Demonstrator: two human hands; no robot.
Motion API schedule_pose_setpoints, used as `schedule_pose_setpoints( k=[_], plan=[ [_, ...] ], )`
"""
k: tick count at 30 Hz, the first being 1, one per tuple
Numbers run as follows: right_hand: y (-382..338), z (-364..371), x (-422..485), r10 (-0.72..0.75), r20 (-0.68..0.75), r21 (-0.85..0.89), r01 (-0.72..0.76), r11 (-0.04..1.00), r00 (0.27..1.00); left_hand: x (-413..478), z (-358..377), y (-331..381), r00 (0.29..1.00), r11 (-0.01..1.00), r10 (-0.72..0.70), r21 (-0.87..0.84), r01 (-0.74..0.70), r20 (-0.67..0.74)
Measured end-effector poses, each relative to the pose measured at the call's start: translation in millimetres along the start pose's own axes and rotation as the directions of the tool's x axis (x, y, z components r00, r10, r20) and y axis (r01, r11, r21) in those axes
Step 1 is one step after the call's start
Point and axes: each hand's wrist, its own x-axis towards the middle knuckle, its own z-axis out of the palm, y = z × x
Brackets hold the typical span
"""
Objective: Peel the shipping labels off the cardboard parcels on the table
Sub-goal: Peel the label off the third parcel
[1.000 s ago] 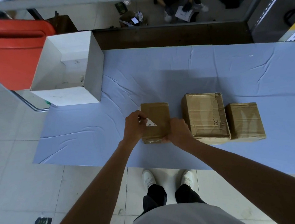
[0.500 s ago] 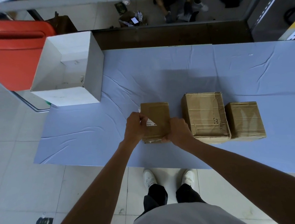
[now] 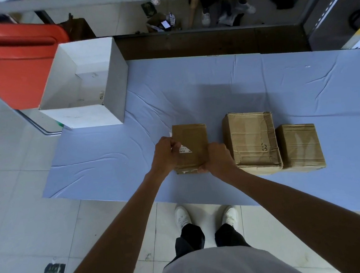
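Left hand in the head view: we see it curled at the left edge of the small cardboard parcel, fingers pinching the white shipping label, with a peeled white corner sticking up at the parcel's upper left edge. Part of the label is stuck flat on the parcel top, printed text showing but too small to read. Right hand grips the near right corner of the same parcel, fingers wrapped around its front lower edge. The parcel sits on the desk, which we see covered by a light blue cloth, near the front edge. Just right of it stands a larger cardboard parcel with a dark mark on top, and touching that one's right side is a third parcel. An open white box rests at the desk's far left corner, a red bin beside it. Below, we see white shoes on the tiled floor.
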Motion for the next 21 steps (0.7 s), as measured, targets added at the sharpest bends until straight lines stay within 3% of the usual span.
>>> schedule_pose_setpoints(
  k=[21],
  plan=[
    [-3.8,-2.5,-0.9,0.009,-0.003,0.02,-0.009,1.0,1.0,2.2,-3.7,6.4,1.0,0.997,-0.004,0.072,0.003,0.01]
  ],
)
